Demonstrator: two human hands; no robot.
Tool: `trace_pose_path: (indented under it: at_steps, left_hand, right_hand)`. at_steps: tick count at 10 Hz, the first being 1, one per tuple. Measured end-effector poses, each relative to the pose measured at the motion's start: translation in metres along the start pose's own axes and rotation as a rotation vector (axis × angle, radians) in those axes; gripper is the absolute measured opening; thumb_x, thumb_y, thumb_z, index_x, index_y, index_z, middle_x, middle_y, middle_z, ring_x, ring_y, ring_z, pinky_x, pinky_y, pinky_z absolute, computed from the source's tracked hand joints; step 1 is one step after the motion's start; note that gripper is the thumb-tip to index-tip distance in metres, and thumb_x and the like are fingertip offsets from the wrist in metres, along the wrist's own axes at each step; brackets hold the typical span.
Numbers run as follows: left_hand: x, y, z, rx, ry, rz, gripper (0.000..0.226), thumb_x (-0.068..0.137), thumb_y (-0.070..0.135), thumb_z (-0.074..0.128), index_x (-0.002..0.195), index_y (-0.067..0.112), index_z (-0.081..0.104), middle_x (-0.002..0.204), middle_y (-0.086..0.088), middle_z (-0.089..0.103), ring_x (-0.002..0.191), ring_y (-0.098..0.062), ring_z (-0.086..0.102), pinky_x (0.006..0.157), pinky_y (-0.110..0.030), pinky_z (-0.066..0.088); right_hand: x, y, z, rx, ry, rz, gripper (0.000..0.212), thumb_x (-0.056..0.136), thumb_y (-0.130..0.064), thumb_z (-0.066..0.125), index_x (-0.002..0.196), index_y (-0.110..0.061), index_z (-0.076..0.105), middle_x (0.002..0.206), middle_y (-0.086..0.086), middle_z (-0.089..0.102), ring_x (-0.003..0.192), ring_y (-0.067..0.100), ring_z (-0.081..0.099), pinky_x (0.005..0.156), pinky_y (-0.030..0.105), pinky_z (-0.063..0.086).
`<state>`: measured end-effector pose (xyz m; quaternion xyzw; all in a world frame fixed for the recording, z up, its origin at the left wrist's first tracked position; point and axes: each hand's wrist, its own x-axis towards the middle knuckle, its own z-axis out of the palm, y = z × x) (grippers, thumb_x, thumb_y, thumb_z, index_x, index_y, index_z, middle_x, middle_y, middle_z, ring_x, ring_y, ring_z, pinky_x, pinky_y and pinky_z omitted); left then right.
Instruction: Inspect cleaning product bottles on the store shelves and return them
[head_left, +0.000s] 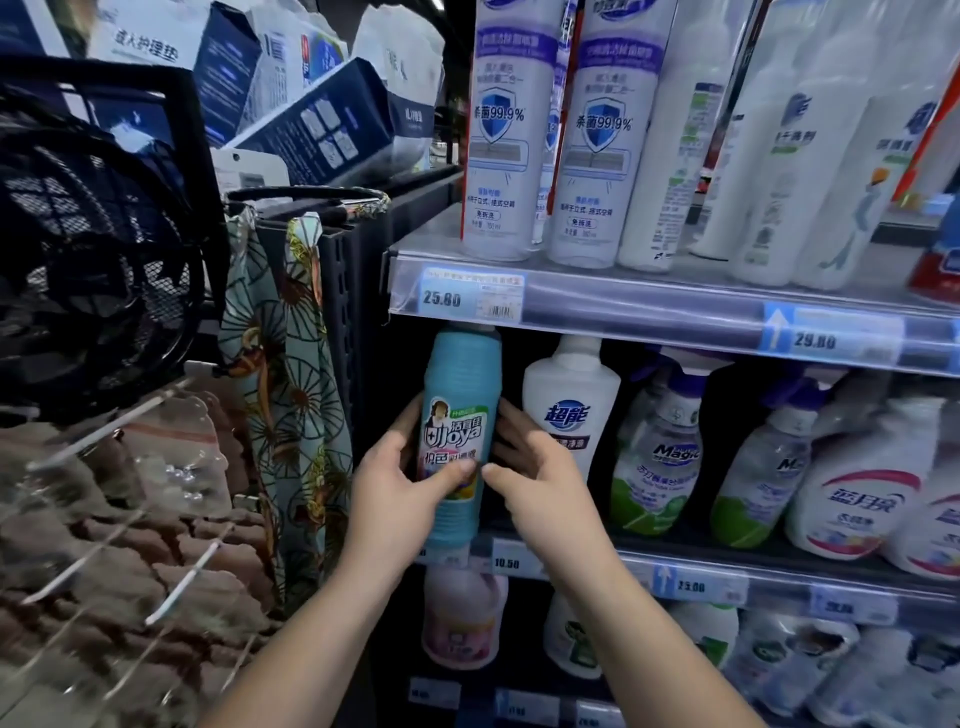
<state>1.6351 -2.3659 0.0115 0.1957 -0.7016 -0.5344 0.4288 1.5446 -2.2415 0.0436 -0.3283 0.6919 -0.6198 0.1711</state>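
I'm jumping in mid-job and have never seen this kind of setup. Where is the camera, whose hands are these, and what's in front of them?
There is no machine here: these are a person's two bare hands. The single picture comes from a camera worn on the person's head, looking forward and down at store shelves. The left hand and right hand both grip a blue bottle, held upright at the left end of the middle shelf. Whether it rests on the shelf is unclear. Beside it stands a white bottle, then spray bottles. Tall white cans fill the shelf above, and a pink bottle sits below.
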Motion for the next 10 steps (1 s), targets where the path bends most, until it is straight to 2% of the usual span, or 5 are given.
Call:
trace_pose_path:
  at_steps: [1,5,7,9,10]
  left_hand:
    - [0.014,-0.003,0.003,-0.027,-0.039,-0.006,0.075,0.079,-0.004,0.087,0.142,0.025,0.059,0.121,0.013,0.077,0.114,-0.006,0.074,0.103,-0.036,0.057]
    - [0.036,-0.030,0.020,-0.097,-0.023,-0.067,0.077,0.077,-0.026,0.076,0.129,0.024,0.048,0.122,-0.002,0.068,0.102,-0.001,0.068,0.089,-0.017,0.056]
    - [0.037,-0.038,0.021,-0.028,-0.005,-0.051,0.078,0.071,0.010,0.083,0.136,0.032,0.046,0.124,-0.002,0.070,0.115,-0.021,0.069,0.103,-0.039,0.054]
    - [0.018,-0.032,0.016,0.207,-0.028,0.009,0.086,0.083,0.004,0.080,0.152,0.037,0.042,0.130,0.011,0.066,0.122,-0.012,0.065,0.098,-0.019,0.050]
    - [-0.009,-0.020,0.016,0.317,-0.001,0.021,0.082,0.086,0.008,0.079,0.157,0.026,0.042,0.147,0.001,0.060,0.135,-0.016,0.058,0.108,-0.027,0.046]
  right_hand:
    - [0.007,-0.001,0.002,0.046,-0.015,0.019,0.081,0.091,0.023,0.049,0.158,-0.021,0.047,0.145,-0.009,0.065,0.134,0.004,0.062,0.109,0.027,0.053]
    - [0.028,0.007,0.010,0.054,-0.030,0.034,0.078,0.086,0.019,0.054,0.156,-0.013,0.046,0.147,0.008,0.063,0.137,0.023,0.060,0.120,0.051,0.046]
    - [0.026,0.008,0.015,-0.027,-0.045,0.038,0.088,0.076,-0.008,0.062,0.159,-0.025,0.040,0.143,-0.006,0.064,0.137,0.019,0.058,0.121,0.044,0.044]
    - [0.010,0.006,0.004,-0.033,-0.128,0.010,0.076,0.085,-0.001,0.063,0.156,-0.019,0.045,0.146,-0.007,0.060,0.134,0.006,0.055,0.118,0.027,0.042]
    - [-0.012,0.007,-0.010,-0.055,-0.150,0.064,0.070,0.099,-0.004,0.065,0.162,-0.020,0.037,0.154,-0.013,0.046,0.142,0.001,0.042,0.108,0.009,0.041]
